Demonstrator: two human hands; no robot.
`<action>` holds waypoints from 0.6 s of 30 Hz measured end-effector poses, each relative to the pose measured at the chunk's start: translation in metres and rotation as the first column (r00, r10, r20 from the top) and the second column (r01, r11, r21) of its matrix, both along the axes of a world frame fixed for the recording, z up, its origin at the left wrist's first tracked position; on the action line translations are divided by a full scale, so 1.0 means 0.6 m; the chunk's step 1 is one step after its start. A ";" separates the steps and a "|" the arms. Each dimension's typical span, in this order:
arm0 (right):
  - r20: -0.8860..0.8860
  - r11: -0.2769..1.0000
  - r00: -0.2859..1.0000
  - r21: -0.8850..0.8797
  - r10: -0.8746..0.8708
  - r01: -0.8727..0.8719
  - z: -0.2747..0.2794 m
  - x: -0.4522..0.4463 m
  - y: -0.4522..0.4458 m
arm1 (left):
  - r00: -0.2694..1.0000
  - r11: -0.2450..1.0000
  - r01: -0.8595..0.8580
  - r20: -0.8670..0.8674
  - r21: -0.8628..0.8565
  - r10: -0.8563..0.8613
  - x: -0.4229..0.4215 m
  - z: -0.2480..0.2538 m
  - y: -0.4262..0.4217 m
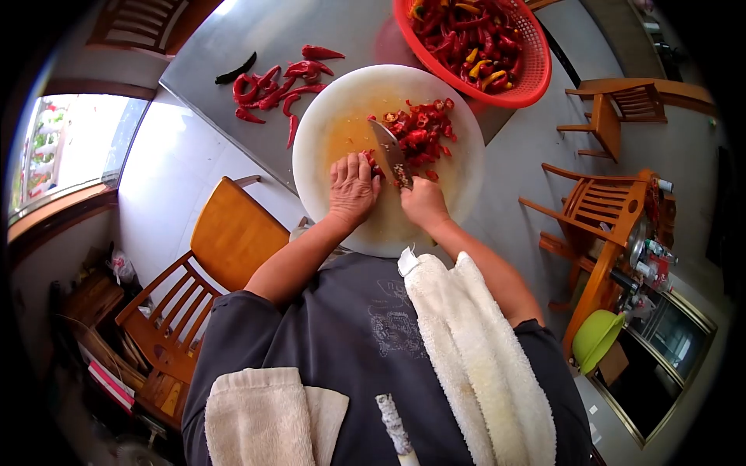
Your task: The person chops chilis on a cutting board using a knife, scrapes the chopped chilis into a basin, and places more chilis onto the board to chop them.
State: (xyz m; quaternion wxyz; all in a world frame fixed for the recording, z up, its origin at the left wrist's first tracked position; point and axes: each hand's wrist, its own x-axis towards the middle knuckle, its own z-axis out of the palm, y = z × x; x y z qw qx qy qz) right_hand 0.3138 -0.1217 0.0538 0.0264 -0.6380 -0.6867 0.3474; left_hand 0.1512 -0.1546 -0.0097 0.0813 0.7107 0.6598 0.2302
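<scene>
On a round white cutting board (322, 210), my right hand (425, 203) grips a cleaver (391, 154) by its handle. The blade stands beside the red chili peppers (372, 165) under my left hand (355, 185), with bits of chili stuck to its side. My left fingers are curled and pressed down on those peppers, which they mostly hide. Right of the blade lies a heap of chopped red chili (423, 133). Orange juice stains the board's surface.
Whole red chilies (272, 92) and a dark green one (235, 69) lie on the metal table (210, 109). A red plastic basket (536, 81) of chilies stands at the back right. Wooden chairs (233, 225) surround the table. A lit cigarette (395, 427) shows at the bottom.
</scene>
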 end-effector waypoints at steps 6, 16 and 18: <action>-0.018 0.998 0.999 -0.053 0.045 -0.046 0.064 0.019 -0.022 | 0.991 1.000 0.012 0.135 -0.007 -0.011 -0.005 0.003 -0.004; 0.121 0.981 0.980 -0.133 0.161 -0.144 0.061 0.008 -0.035 | 0.988 0.999 -0.033 0.153 0.025 0.029 -0.004 -0.004 -0.001; 0.133 0.979 0.977 -0.138 0.167 -0.148 0.063 0.005 -0.032 | 0.991 0.999 -0.010 0.131 0.037 0.005 -0.006 -0.006 0.000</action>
